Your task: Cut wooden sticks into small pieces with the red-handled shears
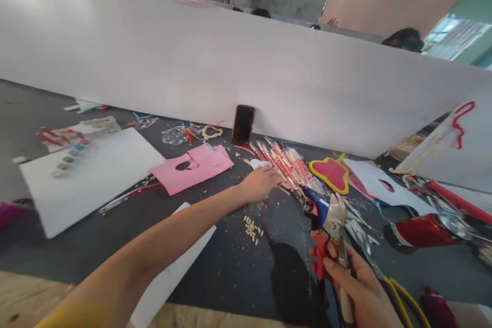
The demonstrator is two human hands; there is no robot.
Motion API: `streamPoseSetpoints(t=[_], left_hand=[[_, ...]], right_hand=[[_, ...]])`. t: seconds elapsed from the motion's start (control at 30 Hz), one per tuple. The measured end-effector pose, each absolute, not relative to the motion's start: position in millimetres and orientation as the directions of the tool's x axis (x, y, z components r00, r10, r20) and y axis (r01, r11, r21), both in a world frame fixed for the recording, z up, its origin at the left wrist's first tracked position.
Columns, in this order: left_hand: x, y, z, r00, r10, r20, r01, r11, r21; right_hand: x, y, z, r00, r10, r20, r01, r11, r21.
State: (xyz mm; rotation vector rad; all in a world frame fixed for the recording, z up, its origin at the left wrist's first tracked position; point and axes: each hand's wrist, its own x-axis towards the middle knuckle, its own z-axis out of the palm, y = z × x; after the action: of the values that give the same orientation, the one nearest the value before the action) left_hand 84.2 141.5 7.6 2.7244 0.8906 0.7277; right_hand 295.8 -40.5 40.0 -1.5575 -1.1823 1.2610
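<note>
My left hand [262, 183] reaches forward over the near side of a bundle of thin sticks [282, 164], some wrapped in red and white. Its fingers are bent together at the sticks, and whatever they pinch is hidden. In my right hand [355, 277] is a pair of pruning shears [333, 218] with worn metal jaws, pointing away from me. Just behind the shears lies a blue tool like a glue gun [315, 199]. Several short cut stick pieces [252, 229] lie scattered on the dark table [230, 271] between my hands.
A phone [243, 124] leans against the white partition [215, 61]. Pink card [203, 164] and a white board [96, 174] lie leftward. A yellow-edged red shape [329, 174], a red can [426, 229] and yellow-handled scissors [403, 297] are on the right.
</note>
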Motion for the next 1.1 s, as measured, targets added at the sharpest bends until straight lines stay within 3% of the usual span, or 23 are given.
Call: streamPoseSetpoints(t=[0.07,0.13,0.2,0.27,0.37,0.47,0.57,0.67,0.77,0.87,1.0,1.1], left_hand=[[63,131,10,0.655,0.634,0.411,0.520,-0.773,0.364],[42,118,12,0.585,0.679,0.444,0.537,-0.734,0.416],[24,106,14,0.496,0.735,0.461,0.510,-0.677,0.531],[9,94,18,0.442,0.797,0.411,0.469,-0.596,0.651],[-3,79,23,0.325,0.869,0.374,0.489,-0.493,0.720],[-7,69,24,0.260,0.923,0.283,0.459,-0.376,0.805],[-5,62,22,0.264,0.958,0.112,0.232,-0.176,0.957],[-1,55,19,0.300,0.954,0.012,-0.042,0.001,0.999],[2,50,15,0.352,0.935,-0.046,-0.224,0.132,0.966],[4,46,7,0.385,0.919,-0.084,-0.252,0.193,0.948],[8,44,-2,0.465,0.880,-0.097,-0.279,0.249,0.927],[10,41,-4,0.541,0.834,-0.109,-0.298,0.311,0.903]], right_hand=[[291,-35,39,0.025,0.982,-0.186,0.377,-0.181,-0.908],[289,-28,36,-0.020,0.999,-0.038,0.620,-0.017,-0.785],[290,-22,29,-0.092,0.985,0.144,0.823,0.156,-0.546],[294,-17,20,-0.173,0.956,0.236,0.925,0.240,-0.296],[300,-14,7,-0.251,0.940,0.229,0.961,0.271,-0.060],[300,-16,-1,-0.303,0.929,0.211,0.953,0.298,0.057],[296,-17,-5,-0.337,0.920,0.201,0.940,0.316,0.130],[292,-18,-4,-0.368,0.915,0.164,0.924,0.339,0.180],[288,-19,6,-0.353,0.925,0.137,0.926,0.324,0.195],[275,-17,22,-0.361,0.917,0.169,0.932,0.349,0.097],[243,-8,38,-0.372,0.900,0.225,0.870,0.423,-0.253],[222,-1,34,-0.312,0.928,0.202,0.727,0.370,-0.579]])
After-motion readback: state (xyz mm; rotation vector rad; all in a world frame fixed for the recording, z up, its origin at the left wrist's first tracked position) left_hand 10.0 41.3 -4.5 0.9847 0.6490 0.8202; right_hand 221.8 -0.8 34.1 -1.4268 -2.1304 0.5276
